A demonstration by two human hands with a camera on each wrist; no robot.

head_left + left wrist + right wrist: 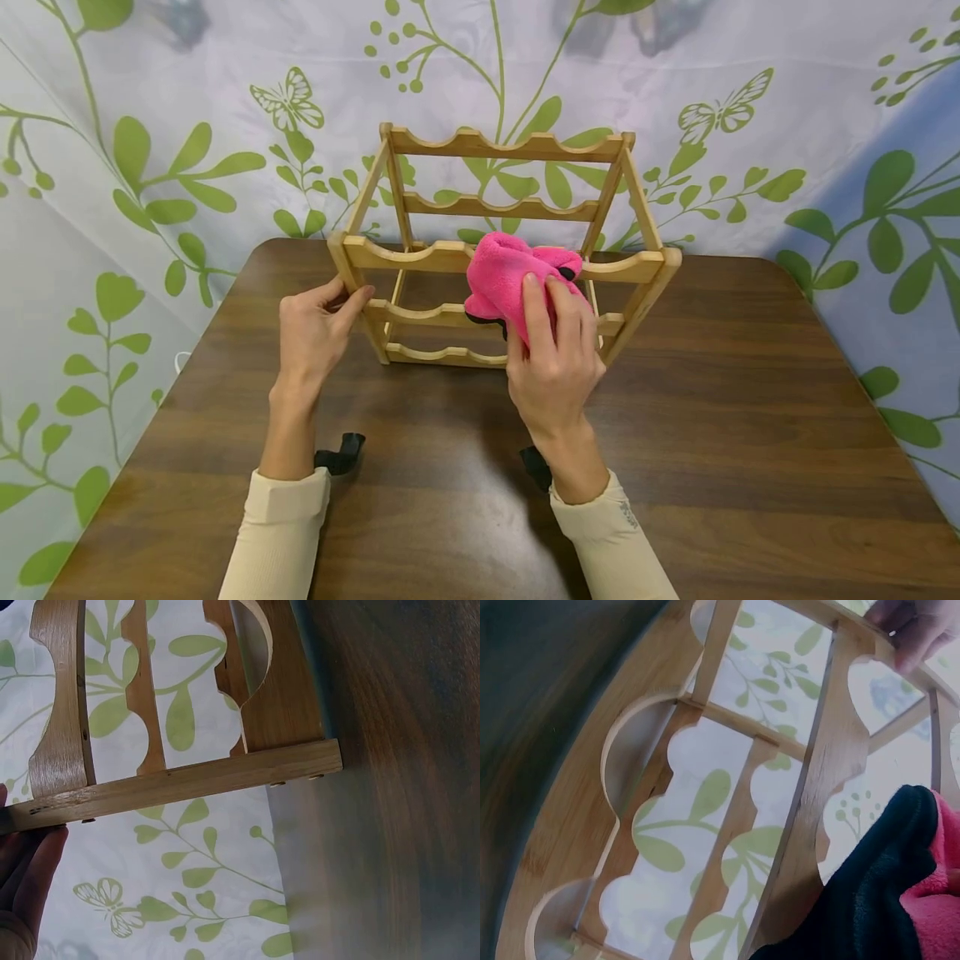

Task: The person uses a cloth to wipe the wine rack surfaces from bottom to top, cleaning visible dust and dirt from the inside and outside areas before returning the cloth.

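Note:
A wooden rack (412, 257) with scalloped rails stands on the table, seen from its front in the head view. My left hand (311, 333) grips its front left post between thumb and fingers; in the left wrist view fingertips (43, 874) show at that post (172, 780). My right hand (557, 358) holds a bunched pink cloth (501, 271) with black edging at the top front rail, right of its middle. The cloth hides part of that rail. In the right wrist view the cloth's dark side (877, 877) faces the camera, close to the rack's rails (802, 817).
The brown wooden table (450, 508) has rounded far corners. Behind it hangs a pale cloth backdrop (202, 75) printed with green leaves and butterflies. Black straps (341, 454) show by both wrists. A small white loop (181, 361) is at the table's left edge.

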